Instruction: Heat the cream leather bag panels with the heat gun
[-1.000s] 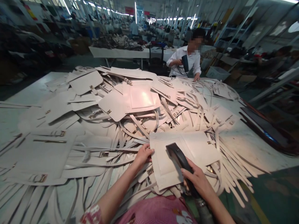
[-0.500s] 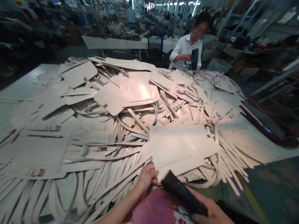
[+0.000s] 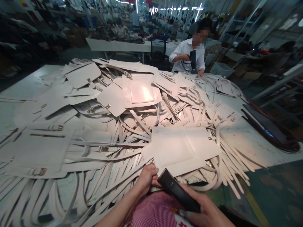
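My right hand [image 3: 201, 208] is wrapped round a black heat gun [image 3: 177, 190], its blunt nozzle end angled up and left toward my left hand. My left hand [image 3: 148, 176] is closed, with the thumb and fingers pinched at the near left corner of an off-white leather bag panel [image 3: 175, 148]. My fingers partly hide what they grip there. A stitched rectangular pocket shows on this panel, and a small metal fitting sits near its right side. Off-white straps [image 3: 127, 176] pass beside my left hand.
More off-white bag pieces [image 3: 44, 148] with buckles and straps are heaped across the table [image 3: 255, 148]. Dark bag pieces [image 3: 270, 126] lie at the right edge. Across the table, a person in a white shirt [image 3: 187, 47] holds a similar dark tool [image 3: 193, 60].
The heat gun and my right hand have shifted slightly left. My left hand stays at the panel's corner. The co-worker's tool has moved a little left. The view has shifted slightly.
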`<state>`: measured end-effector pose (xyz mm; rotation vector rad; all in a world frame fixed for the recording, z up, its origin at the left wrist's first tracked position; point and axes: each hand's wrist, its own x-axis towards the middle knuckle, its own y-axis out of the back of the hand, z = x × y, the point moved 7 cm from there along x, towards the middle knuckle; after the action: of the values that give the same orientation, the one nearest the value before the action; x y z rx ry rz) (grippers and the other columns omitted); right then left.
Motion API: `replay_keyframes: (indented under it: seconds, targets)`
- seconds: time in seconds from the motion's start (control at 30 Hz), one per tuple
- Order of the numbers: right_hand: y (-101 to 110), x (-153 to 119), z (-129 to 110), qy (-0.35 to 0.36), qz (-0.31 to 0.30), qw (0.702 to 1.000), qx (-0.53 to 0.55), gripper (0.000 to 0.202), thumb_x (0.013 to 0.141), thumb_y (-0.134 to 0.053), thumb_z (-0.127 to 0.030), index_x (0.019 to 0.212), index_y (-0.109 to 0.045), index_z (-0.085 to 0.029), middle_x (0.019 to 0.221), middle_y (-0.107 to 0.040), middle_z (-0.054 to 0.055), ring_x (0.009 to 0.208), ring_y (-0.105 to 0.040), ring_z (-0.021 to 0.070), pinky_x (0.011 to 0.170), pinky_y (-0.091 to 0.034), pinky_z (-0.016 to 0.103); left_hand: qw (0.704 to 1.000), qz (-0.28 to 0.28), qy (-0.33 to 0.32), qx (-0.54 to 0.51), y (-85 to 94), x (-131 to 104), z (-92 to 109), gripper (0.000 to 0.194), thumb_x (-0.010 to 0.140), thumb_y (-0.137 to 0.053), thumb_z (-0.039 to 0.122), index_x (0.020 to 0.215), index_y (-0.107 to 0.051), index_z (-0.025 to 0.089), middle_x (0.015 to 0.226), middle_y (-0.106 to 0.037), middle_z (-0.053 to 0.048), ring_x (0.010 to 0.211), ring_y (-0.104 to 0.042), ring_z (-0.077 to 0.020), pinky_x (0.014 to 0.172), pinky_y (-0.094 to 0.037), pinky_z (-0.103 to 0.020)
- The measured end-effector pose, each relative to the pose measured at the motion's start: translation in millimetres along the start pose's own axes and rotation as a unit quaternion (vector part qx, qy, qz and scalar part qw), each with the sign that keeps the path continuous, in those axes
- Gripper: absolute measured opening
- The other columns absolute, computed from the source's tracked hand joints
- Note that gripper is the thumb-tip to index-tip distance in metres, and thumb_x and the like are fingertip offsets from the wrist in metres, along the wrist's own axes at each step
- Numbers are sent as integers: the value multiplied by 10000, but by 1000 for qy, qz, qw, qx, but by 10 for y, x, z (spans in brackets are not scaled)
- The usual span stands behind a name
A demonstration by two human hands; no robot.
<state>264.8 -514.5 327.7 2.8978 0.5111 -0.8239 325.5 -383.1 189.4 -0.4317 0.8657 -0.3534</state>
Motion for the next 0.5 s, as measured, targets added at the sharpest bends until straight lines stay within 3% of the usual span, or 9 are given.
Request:
replay_keyframes:
  seconds: [0.1, 0.2, 0.27, 0.4, 0.5]
  targets:
    - [134, -19, 111, -2, 68, 997, 22, 632, 648, -643, -310, 1254, -489, -218, 1082, -645, 49, 1097, -492, 323, 953, -358, 412, 1000, -7, -4, 9, -16, -11, -13, 208, 635, -638, 296, 701, -590, 104, 558, -590, -55, 446, -549, -141, 479, -496, -294]
    - [312, -106, 337, -47, 118, 991, 43, 640, 694, -601, -373, 1294, -433, -228, 881, -697, 50, 955, -572, 329, 873, -422, 441, 1000, -8, -22, 8, -26, -3, -9, 249, 630, -653, 308, 760, -618, 99, 566, -594, -46, 452, -539, -130, 487, -482, -273]
    - [345, -133, 364, -46, 107, 992, 53, 621, 698, -601, -361, 1287, -442, -245, 888, -695, 39, 966, -567, 321, 898, -403, 432, 999, -8, -32, 5, -35, 16, -7, 258, 626, -660, 309, 770, -628, 97, 589, -603, -49, 463, -536, -123, 487, -469, -253]
    - [186, -44, 95, 28, 24, 996, 78, 563, 672, -627, -240, 1224, -519, -247, 1126, -617, 11, 1057, -518, 278, 1001, -294, 359, 999, -17, -37, -3, -84, 36, -36, 245, 631, -671, 317, 745, -634, 103, 559, -587, -39, 441, -509, -105, 481, -443, -235]
    - [98, 69, -7, 49, 6, 993, 103, 550, 701, -597, -218, 1242, -496, -220, 1145, -610, 26, 997, -555, 267, 977, -323, 376, 999, -15, -25, -20, -103, 17, -98, 232, 618, -684, 307, 748, -631, 122, 548, -575, -28, 450, -516, -115, 491, -444, -248]
